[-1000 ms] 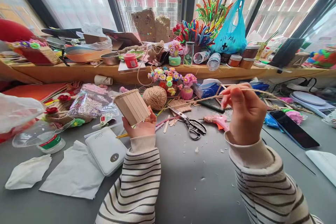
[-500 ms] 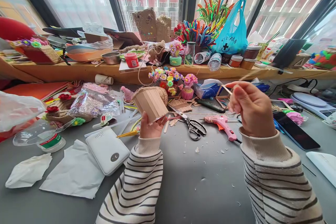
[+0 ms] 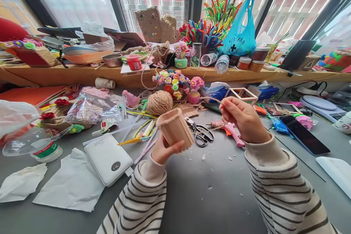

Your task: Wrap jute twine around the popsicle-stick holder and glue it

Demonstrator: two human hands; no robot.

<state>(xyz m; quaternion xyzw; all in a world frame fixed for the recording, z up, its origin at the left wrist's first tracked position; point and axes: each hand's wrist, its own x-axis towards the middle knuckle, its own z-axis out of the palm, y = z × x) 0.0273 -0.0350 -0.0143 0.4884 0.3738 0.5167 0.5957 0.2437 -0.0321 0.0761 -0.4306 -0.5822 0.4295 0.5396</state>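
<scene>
Wooden cup point(image 3: 177, 128), one, and twine point(image 3: 211, 98) occupy two hands point(image 3: 244, 119).

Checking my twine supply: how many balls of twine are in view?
1: the ball on the table, beyond the wooden cup in the left hand. Others may be hidden in the clutter.

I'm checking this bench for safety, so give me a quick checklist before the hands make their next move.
1. Wooden cup held in the left hand: ok.
2. Twine gripped by the right hand: ok.
3. Scissors lying down, in neither hand: ok.
4. Glue gun switched off: cannot tell.
5. Tabletop free of scraps: not ok, pale bits lie scattered.
</scene>
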